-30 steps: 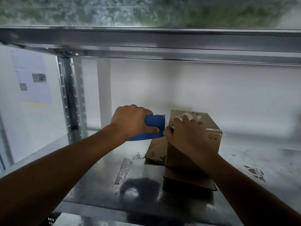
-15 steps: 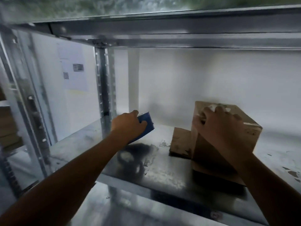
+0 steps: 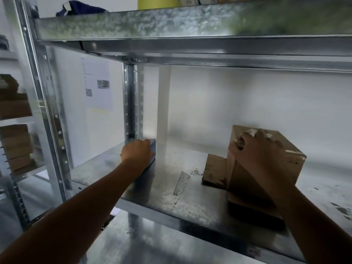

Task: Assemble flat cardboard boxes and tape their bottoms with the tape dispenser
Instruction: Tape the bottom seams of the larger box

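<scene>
On the metal shelf [image 3: 171,197] by the white wall [image 3: 238,103], my left hand [image 3: 138,152] gripped the blue dispenser [image 3: 153,145]; my right hand [image 3: 255,149] clutched 1 box [image 3: 285,168].

A perforated steel upright post [image 3: 130,103] stands at the back left corner of a galvanized rack. The shelf deck [image 3: 171,202] spreads from the post's foot forward and to the right, and a clear strip [image 3: 182,182] lies flat on the deck, right of the post and nearer the camera. Left of the post a printed paper sheet [image 3: 98,86] hangs on the white wall [image 3: 238,103], just right of it runs a white vertical strip [image 3: 163,103], and above it the upper shelf [image 3: 152,21] carries a dark blue cloth [image 3: 82,8] and a yellow-green object [image 3: 156,2].
</scene>
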Demonstrator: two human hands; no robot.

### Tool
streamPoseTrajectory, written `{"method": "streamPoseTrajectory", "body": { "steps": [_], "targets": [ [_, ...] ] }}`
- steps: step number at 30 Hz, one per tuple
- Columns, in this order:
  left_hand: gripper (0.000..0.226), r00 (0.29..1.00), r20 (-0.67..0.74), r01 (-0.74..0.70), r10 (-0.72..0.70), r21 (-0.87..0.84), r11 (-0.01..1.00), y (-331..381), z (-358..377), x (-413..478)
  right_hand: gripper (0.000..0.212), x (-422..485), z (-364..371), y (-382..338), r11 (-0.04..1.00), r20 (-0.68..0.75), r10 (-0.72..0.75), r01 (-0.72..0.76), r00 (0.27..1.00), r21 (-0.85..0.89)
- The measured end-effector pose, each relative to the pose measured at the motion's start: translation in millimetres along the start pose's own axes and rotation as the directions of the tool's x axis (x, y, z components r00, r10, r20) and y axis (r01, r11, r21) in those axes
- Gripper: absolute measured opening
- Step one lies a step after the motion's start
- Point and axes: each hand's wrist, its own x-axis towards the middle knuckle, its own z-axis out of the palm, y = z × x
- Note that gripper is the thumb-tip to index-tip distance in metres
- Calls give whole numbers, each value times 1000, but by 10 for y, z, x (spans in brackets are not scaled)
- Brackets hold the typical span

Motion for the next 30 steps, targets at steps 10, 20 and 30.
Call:
{"method": "streamPoseTrajectory", "body": {
  "steps": [10, 20, 30],
  "targets": [
    [37, 1000, 5, 24, -23, -111, 994, 98, -18, -63, 53, -1, -40, -23, 1000, 15, -1, 1, 1000, -20],
    [30, 1000, 25, 4, 1, -191, 982, 123, -73, -153, 46, -17, -89, -49, 1000, 32, 6, -5, 999, -31],
    [27, 994, -44, -107, 99, -251, 962, 581, -23, -276, 49, -29, -88, -47, 998, 11, 5, -5, 1000, -58]
  ]
}}
